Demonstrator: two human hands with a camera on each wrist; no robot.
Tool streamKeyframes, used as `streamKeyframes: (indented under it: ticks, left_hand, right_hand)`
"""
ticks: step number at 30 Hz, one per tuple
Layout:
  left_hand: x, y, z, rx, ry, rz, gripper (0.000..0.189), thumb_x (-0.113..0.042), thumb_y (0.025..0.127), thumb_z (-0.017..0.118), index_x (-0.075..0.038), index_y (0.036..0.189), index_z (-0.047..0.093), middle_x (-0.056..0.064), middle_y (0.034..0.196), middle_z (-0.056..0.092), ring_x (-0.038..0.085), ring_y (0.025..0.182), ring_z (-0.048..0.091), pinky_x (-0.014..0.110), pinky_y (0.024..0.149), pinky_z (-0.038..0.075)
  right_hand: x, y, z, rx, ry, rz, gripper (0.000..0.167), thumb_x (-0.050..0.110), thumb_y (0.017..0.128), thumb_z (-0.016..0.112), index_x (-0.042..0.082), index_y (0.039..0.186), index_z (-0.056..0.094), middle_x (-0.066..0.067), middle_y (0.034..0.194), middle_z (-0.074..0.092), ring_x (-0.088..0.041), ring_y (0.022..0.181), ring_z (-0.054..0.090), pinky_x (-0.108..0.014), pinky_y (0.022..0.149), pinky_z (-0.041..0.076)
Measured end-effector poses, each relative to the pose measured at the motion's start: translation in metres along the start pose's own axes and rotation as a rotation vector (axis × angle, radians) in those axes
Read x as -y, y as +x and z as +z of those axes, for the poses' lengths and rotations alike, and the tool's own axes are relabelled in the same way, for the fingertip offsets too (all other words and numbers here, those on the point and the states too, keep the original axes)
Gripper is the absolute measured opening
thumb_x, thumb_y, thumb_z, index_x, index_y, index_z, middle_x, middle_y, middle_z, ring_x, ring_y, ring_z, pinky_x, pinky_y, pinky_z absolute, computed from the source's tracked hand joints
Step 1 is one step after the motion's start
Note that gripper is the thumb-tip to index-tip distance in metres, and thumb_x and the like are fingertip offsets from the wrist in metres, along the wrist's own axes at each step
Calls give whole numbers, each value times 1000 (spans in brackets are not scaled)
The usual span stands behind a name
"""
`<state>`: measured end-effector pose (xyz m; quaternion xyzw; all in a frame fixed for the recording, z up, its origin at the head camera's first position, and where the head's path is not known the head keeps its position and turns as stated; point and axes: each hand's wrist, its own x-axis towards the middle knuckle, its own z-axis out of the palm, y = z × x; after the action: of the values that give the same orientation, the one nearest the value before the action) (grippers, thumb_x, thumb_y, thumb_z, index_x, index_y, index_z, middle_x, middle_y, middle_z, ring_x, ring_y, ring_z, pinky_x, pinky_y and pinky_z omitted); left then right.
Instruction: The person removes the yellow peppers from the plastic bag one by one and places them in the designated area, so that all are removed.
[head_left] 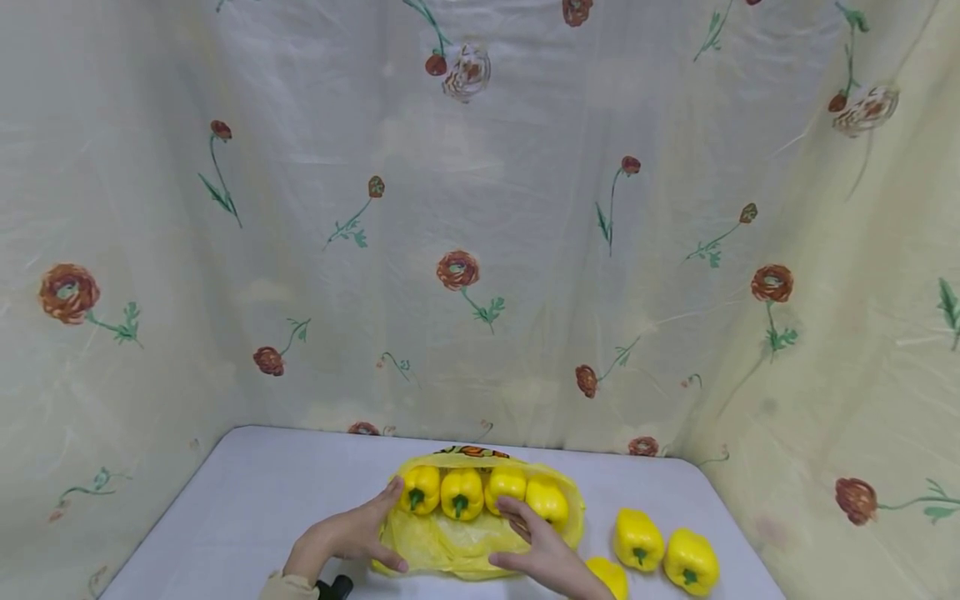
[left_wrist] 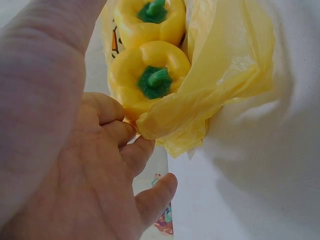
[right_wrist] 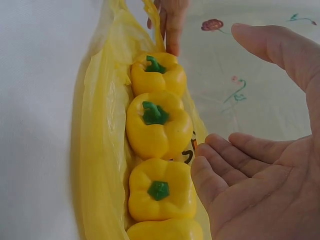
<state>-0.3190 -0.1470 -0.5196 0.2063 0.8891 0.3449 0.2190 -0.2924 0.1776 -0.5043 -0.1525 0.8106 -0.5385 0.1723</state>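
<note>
A yellow plastic bag (head_left: 442,546) lies on the table with its mouth spread wide. Several yellow bell peppers (head_left: 462,495) with green stems sit in a row inside it. At the bag's left end is my left hand (head_left: 360,529); in the left wrist view its fingertips (left_wrist: 140,152) touch the bag's edge beside the end bell pepper (left_wrist: 150,75). My right hand (head_left: 543,554) hovers over the bag's right part, thumb and fingers spread apart. In the right wrist view, its palm (right_wrist: 265,190) faces the row of peppers and holds nothing.
Outside the bag, to the right, stand two yellow bell peppers (head_left: 639,540) side by side, and another pepper (head_left: 609,575) is partly hidden by my right forearm. A flowered curtain (head_left: 480,208) encloses the white table (head_left: 292,475) at the back and sides.
</note>
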Motion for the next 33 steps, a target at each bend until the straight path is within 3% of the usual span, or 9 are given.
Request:
streamKeyframes:
  ticks: [9, 17, 29, 33]
  left_hand:
    - [1, -1, 0, -11, 4, -1, 122, -49, 74, 79, -5, 155, -2, 20, 161, -5, 41, 148, 9, 61, 115, 19]
    - [1, 0, 1, -4, -1, -11, 121, -48, 75, 80, -5, 155, -1, 20, 162, -3, 40, 148, 9, 60, 116, 18]
    - [1, 0, 2, -7, -2, -9, 122, -47, 74, 80, -5, 155, -1, 20, 162, -4, 40, 148, 8, 60, 116, 18]
    - [0, 0, 2, -12, -5, -8, 122, -47, 73, 81, -5, 155, 0, 20, 162, -4, 40, 148, 8, 60, 116, 17]
  right_hand:
    - [3, -3, -6, 4, -11, -29, 94, 43, 78, 78, 1, 148, 30, -22, 151, 36, -41, 141, 31, -56, 115, 25]
    - [3, -5, -28, 12, -45, -92, 90, 37, 84, 74, -2, 149, 25, -24, 153, 31, -42, 142, 27, -57, 115, 24]
    - [10, -7, -57, -67, -141, -117, 86, 32, 85, 74, -3, 148, 28, -24, 151, 34, -40, 140, 32, -54, 116, 24]
    - [8, -5, -65, -84, -151, -79, 87, 36, 84, 75, -1, 148, 29, -22, 152, 35, -38, 141, 32, -54, 117, 23]
